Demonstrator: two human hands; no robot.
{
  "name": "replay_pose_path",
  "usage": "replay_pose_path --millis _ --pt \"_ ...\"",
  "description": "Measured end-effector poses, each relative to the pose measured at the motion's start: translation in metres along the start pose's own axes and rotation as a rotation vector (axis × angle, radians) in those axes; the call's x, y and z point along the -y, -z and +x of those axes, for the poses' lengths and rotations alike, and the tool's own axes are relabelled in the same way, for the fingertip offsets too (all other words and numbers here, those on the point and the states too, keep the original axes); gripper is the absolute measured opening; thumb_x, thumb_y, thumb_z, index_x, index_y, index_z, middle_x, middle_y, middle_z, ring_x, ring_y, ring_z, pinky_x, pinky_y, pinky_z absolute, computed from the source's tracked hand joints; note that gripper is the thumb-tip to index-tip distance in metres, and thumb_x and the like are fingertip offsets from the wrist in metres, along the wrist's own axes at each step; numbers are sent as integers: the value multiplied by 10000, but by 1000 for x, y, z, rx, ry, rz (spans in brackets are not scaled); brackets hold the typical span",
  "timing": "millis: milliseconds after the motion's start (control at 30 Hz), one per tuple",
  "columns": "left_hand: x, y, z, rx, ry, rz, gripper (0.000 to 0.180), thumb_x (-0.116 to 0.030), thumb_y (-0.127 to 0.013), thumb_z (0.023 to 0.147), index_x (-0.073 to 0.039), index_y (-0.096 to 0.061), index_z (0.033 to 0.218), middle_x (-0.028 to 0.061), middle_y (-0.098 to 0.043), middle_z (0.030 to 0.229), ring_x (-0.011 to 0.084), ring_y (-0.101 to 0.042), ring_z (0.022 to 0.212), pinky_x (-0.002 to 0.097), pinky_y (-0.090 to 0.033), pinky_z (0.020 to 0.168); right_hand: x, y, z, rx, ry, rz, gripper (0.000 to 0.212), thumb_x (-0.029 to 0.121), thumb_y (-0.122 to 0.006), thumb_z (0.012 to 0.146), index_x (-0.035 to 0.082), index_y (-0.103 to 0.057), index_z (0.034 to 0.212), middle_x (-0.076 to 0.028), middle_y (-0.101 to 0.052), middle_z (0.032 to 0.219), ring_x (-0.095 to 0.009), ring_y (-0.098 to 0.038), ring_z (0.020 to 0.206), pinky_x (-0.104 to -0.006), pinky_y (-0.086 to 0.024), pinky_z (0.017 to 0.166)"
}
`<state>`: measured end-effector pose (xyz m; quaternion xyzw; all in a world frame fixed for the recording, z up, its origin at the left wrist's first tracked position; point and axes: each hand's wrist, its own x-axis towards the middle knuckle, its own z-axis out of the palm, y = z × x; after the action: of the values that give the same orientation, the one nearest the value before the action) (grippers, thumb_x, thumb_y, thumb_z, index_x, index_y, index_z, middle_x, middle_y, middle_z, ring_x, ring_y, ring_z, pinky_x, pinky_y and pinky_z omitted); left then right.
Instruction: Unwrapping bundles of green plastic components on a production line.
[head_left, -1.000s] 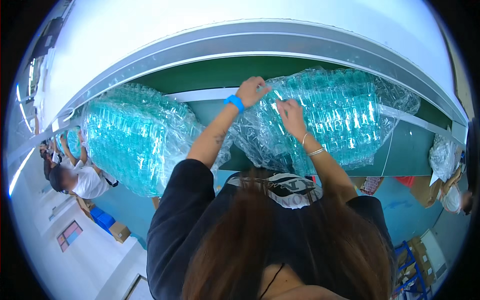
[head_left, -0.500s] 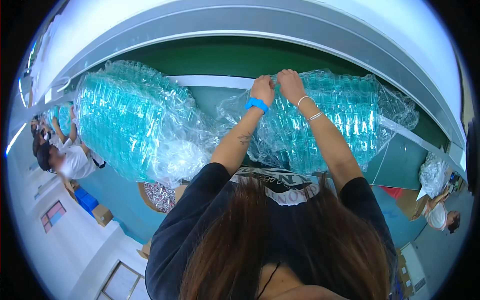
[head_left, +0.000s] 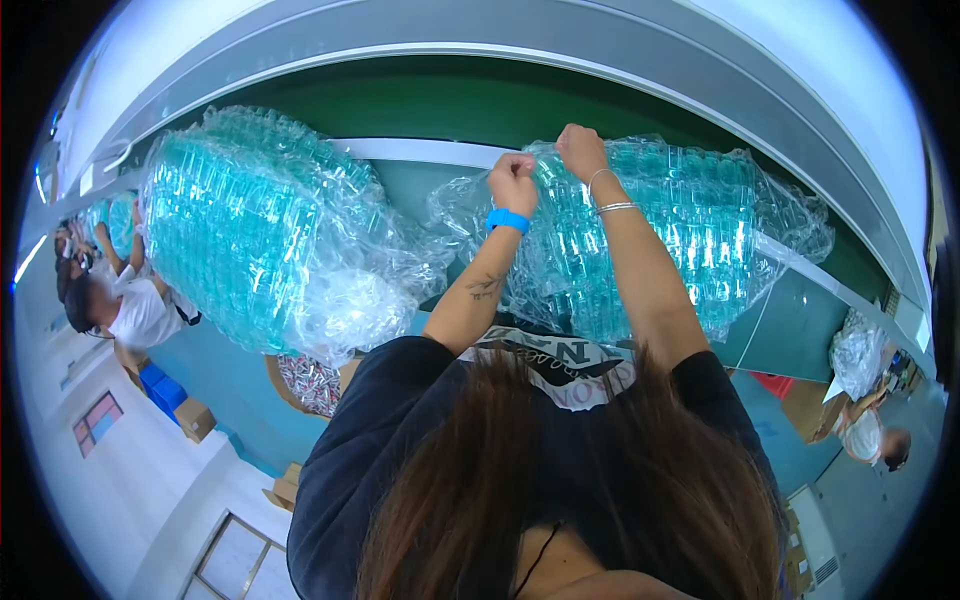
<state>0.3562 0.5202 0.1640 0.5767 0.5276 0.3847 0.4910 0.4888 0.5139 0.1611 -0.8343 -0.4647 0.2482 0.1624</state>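
A clear plastic bag [head_left: 790, 205] packed with rows of teal, see-through containers [head_left: 690, 230] lies in front of me, right of centre. My left hand [head_left: 514, 180], a blue band on its wrist, is closed at the bag's upper left edge, fingers pinched on the film. Just right of it and a little farther off, my right hand [head_left: 582, 152] is also closed on the film, its fingers curled and partly hidden. A larger bag of the same teal containers [head_left: 225, 215] sits at the left, its loose film [head_left: 350, 300] crumpled toward the middle.
Both bags lie on a green work surface [head_left: 430, 100] crossed by a pale rail [head_left: 420, 151]. Behind it runs a grey raised edge [head_left: 480, 35]. An open box of small parts [head_left: 308, 385] stands below left. Other people [head_left: 140, 310] work at the far left and right.
My hands have drawn apart. The left has come slightly left and nearer, while the right has moved a little farther away. The view has shifted slightly.
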Motion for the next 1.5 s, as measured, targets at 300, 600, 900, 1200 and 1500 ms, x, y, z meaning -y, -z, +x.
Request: replay_pose_path --millis 300,600,900,1200,1500 --pt "-18 66 16 25 223 -381 68 -89 -479 797 -26 -459 811 73 -514 758 160 -561 621 270 -482 604 -59 5 44 247 -31 -45 132 170 -558 660 63 -612 713 -129 -590 723 -249 -569 683 -326 -443 646" --pt "-24 16 5 524 -234 543 259 -156 -598 701 -6 -492 884 129 -528 879 227 -511 816 285 -406 712 -45 62 33 846 -119 823 222 122 -539 716 50 -576 922 45 -536 787 -56 -418 662 -172 -309 576" --pt "-23 18 10 512 102 350 259 -87 -632 608 -47 -539 847 109 -574 769 223 -544 653 314 -441 607 -21 83 28 634 219 666 299 99 -612 645 65 -575 940 -40 -534 930 -107 -468 849 -246 -378 741" --pt "-25 12 14 330 166 -100 351 -231 -681 599 13 -536 806 119 -569 726 190 -544 676 287 -435 623 -22 45 29 379 437 268 116 110 -608 617 52 -584 714 -93 -586 710 -243 -549 699 -324 -418 647" --pt "-20 -14 19 355 215 259 526 -190 -761 527 49 -504 919 77 -568 766 147 -545 707 253 -451 658 -3 59 29 407 408 254 110 101 -491 695 15 -555 718 -111 -578 665 -224 -560 641 -312 -428 592"
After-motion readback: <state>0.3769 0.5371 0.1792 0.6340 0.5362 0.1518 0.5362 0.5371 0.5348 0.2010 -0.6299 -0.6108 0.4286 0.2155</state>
